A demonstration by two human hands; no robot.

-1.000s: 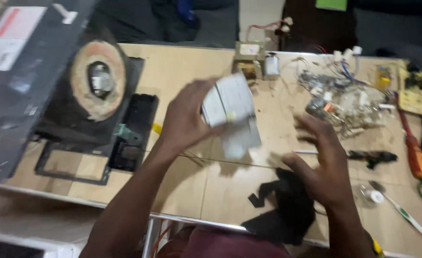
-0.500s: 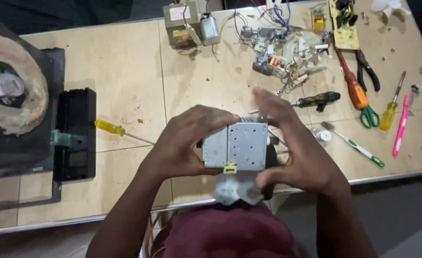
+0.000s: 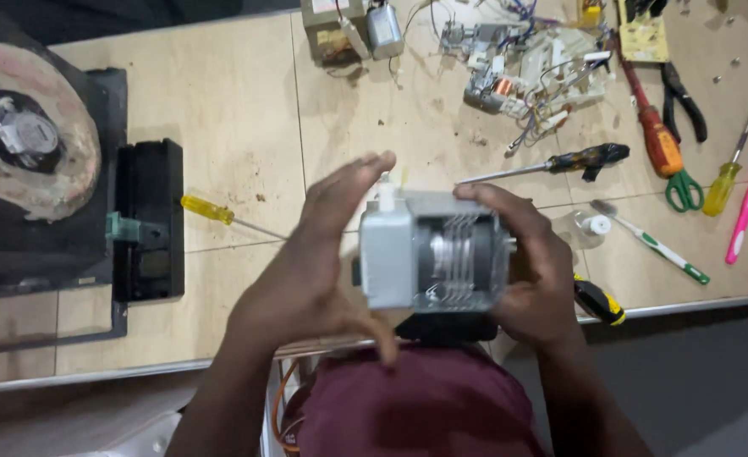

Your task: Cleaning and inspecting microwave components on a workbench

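I hold a boxy grey metal part (image 3: 429, 250) with cooling fins and a dark core in front of my chest, above the table's near edge. My left hand (image 3: 319, 258) grips its left side, fingers spread along the top and thumb under it. My right hand (image 3: 535, 267) wraps the right side. A black piece (image 3: 442, 326) shows just beneath the part.
On the wooden table (image 3: 239, 110) lie a yellow-handled screwdriver (image 3: 222, 216), a black-handled screwdriver (image 3: 552, 165), a pile of wires and circuit parts (image 3: 526, 68), pliers (image 3: 683, 97), an orange screwdriver (image 3: 653, 131), green scissors (image 3: 683, 190) and a toothbrush (image 3: 653, 241). A dismantled black appliance (image 3: 44, 169) fills the left.
I have turned the metal part in my hands, so its finned open side now faces me instead of the flat plate. My view has shifted slightly.
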